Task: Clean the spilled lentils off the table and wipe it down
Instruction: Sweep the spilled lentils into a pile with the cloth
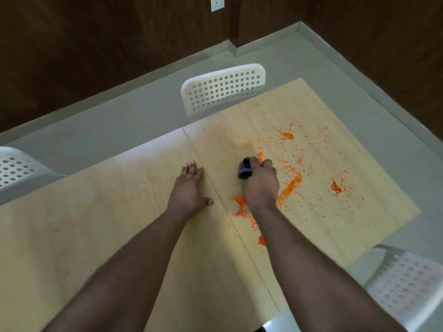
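At the far left edge of the frame a white perforated chair (14, 164) stands against the table (96, 224), well clear of the work. Left of centre, the left hand (189, 190) lies flat on the wood with fingers straight, grasping nothing, just left of the seam between the two tabletop panels; it seems to be bracing. Just right of centre, the right hand (260, 182) is clenched round a dark bunched cloth (245, 169), pressed to the table at the near-left edge of the spill. The step in hand looks like gathering the grains, with wiping not yet begun. The orange lentils (290, 186) spread over the right panel, in thick streaks beside and below the wrist and thin scatter toward the right edge. The next move likely calls for sweeping strokes that herd the scatter into one pile without pushing grains off the open right edge. Another chair (223, 88) sits at upper centre and a third (407, 283) at lower right; neither blocks the reach.
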Available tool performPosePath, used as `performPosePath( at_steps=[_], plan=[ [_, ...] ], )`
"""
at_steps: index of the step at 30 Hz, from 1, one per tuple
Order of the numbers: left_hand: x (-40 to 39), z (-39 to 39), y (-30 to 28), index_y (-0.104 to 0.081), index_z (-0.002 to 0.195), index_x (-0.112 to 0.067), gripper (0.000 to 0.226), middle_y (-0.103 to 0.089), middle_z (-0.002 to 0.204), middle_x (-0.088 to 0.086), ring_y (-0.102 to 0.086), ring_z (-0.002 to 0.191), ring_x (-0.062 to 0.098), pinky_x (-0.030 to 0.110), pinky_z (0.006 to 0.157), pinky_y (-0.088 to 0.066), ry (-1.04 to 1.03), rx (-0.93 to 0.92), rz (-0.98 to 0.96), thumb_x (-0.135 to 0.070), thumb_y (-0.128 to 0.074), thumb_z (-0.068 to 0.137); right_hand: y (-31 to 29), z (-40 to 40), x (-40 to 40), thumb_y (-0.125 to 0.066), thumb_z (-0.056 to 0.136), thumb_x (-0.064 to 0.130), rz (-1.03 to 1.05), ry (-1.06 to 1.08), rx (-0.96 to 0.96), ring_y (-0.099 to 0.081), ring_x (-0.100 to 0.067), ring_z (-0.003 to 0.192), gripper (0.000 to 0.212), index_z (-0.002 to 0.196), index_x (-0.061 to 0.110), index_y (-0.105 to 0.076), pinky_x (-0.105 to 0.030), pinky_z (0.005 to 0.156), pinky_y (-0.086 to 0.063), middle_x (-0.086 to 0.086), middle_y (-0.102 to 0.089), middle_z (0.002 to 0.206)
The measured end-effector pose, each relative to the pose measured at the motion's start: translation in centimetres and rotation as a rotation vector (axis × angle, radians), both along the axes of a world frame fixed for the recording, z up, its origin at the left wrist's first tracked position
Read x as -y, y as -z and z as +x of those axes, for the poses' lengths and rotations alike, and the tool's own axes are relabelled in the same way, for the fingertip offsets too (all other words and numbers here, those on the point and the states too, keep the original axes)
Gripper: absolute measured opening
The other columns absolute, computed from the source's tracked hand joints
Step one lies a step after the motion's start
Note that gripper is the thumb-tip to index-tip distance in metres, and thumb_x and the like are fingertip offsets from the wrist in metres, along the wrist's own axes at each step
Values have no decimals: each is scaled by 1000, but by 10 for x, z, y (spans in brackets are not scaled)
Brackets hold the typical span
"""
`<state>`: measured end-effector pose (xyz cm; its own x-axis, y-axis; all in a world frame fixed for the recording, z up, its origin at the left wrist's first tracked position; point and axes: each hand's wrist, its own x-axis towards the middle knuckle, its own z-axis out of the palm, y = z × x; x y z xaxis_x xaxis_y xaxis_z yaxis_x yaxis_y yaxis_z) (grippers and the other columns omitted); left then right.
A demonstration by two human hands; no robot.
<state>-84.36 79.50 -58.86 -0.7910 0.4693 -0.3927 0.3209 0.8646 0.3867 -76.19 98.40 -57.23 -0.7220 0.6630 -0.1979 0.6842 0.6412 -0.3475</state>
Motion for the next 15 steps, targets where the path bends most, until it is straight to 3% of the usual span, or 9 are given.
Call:
performPosePath(
  at_steps=[6,10,15],
  plan=[
    [4,36,-1,-21,168,-22,84,-3,177,1,0,163,20,43,131,-17,7,-42,37,-38,-68,100,-9,23,7,-62,90,9,-46,-62,-200,-54,-30,111,65,152,25,-53,-36,87,-51,-9,-49,128],
    [12,55,-4,-19,168,-21,102,-2,177,2,1,163,21,41,132,-13,44,-11,85,-48,-77,89,-15,41,51,-64,89,15,-139,-231,-198,-55,-28,106,63,150,27,-55,-36,87,-51,-6,-50,123],
    [25,73,-3,-18,168,-18,115,0,177,1,4,163,19,46,132,-14,27,3,98,-48,-85,80,-6,66,81,-63,93,19,-148,-396,-93,-49,-28,118,63,153,27,-49,-38,91,-49,-6,-46,131]
  ],
)
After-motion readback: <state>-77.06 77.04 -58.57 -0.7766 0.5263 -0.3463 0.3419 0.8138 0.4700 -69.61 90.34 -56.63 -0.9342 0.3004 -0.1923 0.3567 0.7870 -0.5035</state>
